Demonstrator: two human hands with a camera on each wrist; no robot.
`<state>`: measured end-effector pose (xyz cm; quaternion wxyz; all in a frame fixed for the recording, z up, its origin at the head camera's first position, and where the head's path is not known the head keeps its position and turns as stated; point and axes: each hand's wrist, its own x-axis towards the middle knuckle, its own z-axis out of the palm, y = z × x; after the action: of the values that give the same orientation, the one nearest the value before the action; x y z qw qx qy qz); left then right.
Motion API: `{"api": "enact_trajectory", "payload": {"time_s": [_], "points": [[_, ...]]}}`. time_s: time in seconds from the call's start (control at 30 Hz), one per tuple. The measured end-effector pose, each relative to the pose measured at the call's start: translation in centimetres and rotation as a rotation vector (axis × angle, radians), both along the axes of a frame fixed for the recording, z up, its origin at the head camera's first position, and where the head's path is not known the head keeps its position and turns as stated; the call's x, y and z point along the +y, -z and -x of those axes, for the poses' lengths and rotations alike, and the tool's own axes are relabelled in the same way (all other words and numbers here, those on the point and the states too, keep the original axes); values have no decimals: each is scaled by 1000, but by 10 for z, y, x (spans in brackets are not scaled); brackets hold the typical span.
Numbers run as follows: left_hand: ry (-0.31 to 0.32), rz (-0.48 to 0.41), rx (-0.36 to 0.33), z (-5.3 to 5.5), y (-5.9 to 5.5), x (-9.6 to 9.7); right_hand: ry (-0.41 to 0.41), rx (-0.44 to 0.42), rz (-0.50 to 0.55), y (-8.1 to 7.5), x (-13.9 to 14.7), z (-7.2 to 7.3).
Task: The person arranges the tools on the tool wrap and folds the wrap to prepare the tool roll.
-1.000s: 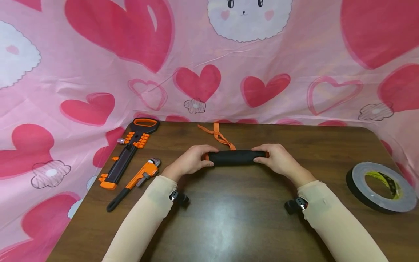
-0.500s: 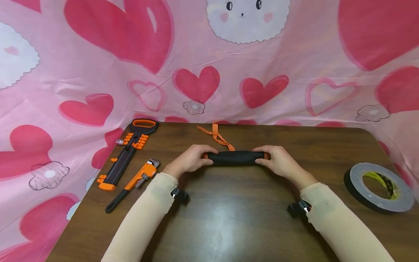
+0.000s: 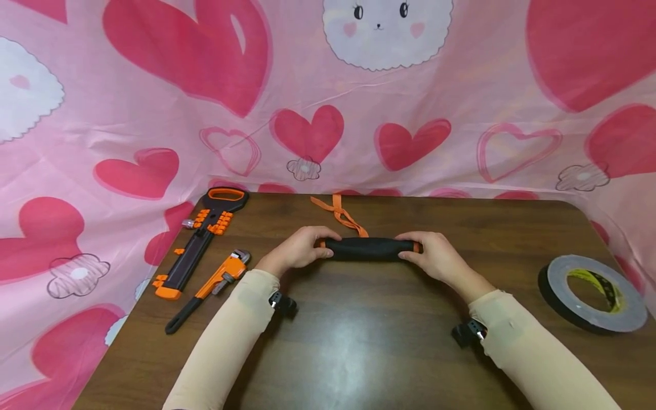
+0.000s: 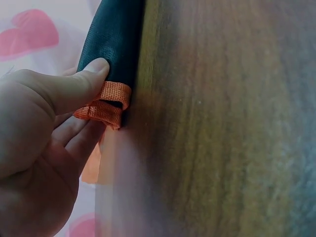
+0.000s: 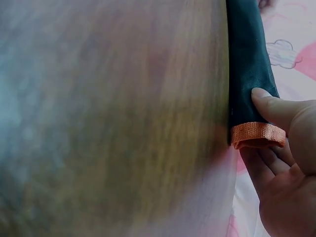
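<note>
A black fabric tool roll with orange edging lies rolled up across the middle of the table. My left hand holds its left end, thumb on the near side and fingers behind. In the left wrist view, that thumb presses the black cloth just above folded orange edging. At the other end, my right hand grips the roll between thumb and fingers. The right wrist view shows an orange band round that end, below the thumb. Loose orange ties trail from the roll toward the back edge.
On the left lie an orange pipe wrench and a black-and-orange tool holder with a carrying handle. A large roll of tape lies at the right. Pink heart-patterned cloth hangs along the table's back and left side.
My right hand and forearm have shifted very slightly toward me at the roll's right end. Both hands keep their hold, and the tool roll has stayed practically in place.
</note>
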<state>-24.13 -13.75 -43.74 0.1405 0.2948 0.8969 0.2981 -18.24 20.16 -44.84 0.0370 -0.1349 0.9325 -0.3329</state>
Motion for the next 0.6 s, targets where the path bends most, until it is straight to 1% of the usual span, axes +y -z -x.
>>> {"api": "enact_trajectory", "payload": {"time_s": [0.17,0.33,0.6], "points": [[6,-6,9,1,3,0,5,-2,-9,1,-1,-2],[9,-15,3,2,2,0,15,3,-9,0,-1,-2],[-8,-3,-19,2,1,0,8,-10,-2,-1,-1,-1]]}}
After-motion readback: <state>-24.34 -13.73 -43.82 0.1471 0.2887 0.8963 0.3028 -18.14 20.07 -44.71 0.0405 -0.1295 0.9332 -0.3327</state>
